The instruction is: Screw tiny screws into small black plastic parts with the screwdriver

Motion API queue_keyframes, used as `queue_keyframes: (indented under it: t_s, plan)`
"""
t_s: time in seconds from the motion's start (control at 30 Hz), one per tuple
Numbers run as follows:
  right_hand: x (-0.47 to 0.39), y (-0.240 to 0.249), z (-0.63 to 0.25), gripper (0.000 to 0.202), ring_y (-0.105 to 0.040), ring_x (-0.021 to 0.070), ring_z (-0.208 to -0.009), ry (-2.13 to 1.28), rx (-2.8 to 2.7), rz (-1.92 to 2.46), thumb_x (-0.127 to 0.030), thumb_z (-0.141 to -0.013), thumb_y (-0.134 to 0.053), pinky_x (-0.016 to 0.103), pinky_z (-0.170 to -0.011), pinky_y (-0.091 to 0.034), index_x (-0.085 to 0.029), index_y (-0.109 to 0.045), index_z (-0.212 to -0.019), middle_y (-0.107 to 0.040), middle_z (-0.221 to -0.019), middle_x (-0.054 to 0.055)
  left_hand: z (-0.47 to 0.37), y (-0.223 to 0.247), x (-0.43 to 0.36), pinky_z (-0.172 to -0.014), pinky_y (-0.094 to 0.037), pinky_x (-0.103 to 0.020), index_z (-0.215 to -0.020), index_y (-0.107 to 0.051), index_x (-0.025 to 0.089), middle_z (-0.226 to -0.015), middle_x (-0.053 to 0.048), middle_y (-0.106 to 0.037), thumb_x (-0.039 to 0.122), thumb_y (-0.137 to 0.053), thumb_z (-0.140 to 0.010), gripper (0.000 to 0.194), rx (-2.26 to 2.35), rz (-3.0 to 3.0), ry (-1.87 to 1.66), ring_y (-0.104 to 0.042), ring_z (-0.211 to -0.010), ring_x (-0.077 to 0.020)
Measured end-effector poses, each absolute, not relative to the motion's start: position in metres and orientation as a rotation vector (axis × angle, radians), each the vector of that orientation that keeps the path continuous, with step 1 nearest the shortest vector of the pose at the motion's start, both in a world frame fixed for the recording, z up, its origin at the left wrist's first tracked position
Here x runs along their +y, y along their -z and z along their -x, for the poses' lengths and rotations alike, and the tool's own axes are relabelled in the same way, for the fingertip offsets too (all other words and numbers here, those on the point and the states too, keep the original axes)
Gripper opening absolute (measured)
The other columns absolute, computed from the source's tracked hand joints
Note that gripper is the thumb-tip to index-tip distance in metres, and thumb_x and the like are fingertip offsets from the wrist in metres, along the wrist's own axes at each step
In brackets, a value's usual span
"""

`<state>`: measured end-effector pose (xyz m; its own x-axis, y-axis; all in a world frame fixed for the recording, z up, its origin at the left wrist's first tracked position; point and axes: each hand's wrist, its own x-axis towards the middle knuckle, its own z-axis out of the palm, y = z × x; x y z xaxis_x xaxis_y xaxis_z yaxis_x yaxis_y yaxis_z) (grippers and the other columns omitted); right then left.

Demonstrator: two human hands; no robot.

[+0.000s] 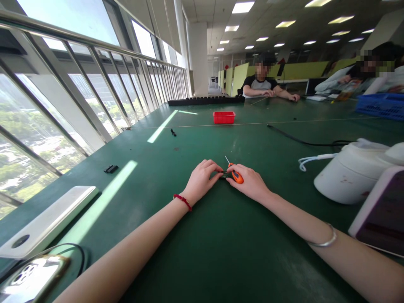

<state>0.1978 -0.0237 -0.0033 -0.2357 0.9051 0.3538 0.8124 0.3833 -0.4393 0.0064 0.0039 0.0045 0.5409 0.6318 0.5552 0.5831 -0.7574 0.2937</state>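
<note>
Both hands meet over the green table, around a small dark part (224, 174) too small to name. My left hand (202, 180), a red bracelet at its wrist, pinches the part's left side between thumb and fingers. Opposite it, my right hand (251, 182) is closed, its thumb and index fingertips at the part's right side. An orange-and-black screwdriver (237, 177) is tucked in that same hand, its thin metal shaft pointing up and away to the left. The fingertips hide much of the dark part.
A red tray (224, 118) and a long black toothed strip (206, 101) lie ahead. Black pieces (110, 169), a white box (50, 219) and a phone (33, 277) are left. A white jug (347, 172), tablet (381, 210) and blue crate (380, 107) stand right. Two people sit across.
</note>
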Motion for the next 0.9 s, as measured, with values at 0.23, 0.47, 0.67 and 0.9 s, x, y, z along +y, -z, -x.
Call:
queue_keyframes:
  t_s: [0.23, 0.47, 0.67, 0.9]
  plan:
    - [-0.025, 0.001, -0.2, 0.016, -0.06, 0.0166, -0.08, -0.219, -2.048, 1.287, -0.03, -0.083, -0.058, 0.027, -0.068, -0.044, -0.022, -0.061, -0.097, -0.061, -0.093, 0.002, -0.007, -0.006, 0.001, -0.078, -0.048, -0.033, -0.09, -0.064, 0.017, -0.091, -0.005, -0.065, 0.027, -0.053, -0.091, 0.014, 0.961, -2.789, -1.002, -0.056, -0.086, -0.019]
    - [-0.028, 0.001, -0.199, 0.011, -0.06, 0.0156, -0.08, -0.192, -2.089, 1.279, -0.028, -0.086, -0.055, 0.026, -0.069, -0.043, -0.023, -0.062, -0.092, -0.062, -0.089, 0.002, -0.006, -0.009, -0.001, -0.081, -0.047, -0.033, -0.089, -0.064, 0.019, -0.093, -0.004, -0.066, 0.029, -0.057, -0.087, 0.013, 1.015, -2.74, -0.942, -0.057, -0.089, -0.0193]
    - [-0.031, -0.001, -0.2, 0.011, -0.061, 0.0154, -0.079, -0.2, -2.096, 1.278, -0.029, -0.085, -0.055, 0.026, -0.069, -0.044, -0.023, -0.063, -0.091, -0.063, -0.088, 0.002, -0.003, -0.01, 0.001, -0.084, -0.047, -0.034, -0.087, -0.066, 0.02, -0.095, -0.004, -0.067, 0.031, -0.058, -0.086, 0.014, 0.978, -2.698, -0.944, -0.058, -0.091, -0.0193]
    - [-0.027, -0.004, -0.208, 0.017, -0.062, 0.017, -0.08, -0.239, -1.922, 1.352, -0.032, -0.081, -0.056, 0.028, -0.073, -0.044, -0.021, -0.062, -0.092, -0.066, -0.094, 0.003, 0.007, -0.008, 0.002, -0.088, -0.047, -0.034, -0.082, -0.068, 0.02, -0.1, -0.003, -0.068, 0.033, -0.063, -0.082, 0.013, 0.999, -2.533, -0.969, -0.059, -0.095, -0.0187]
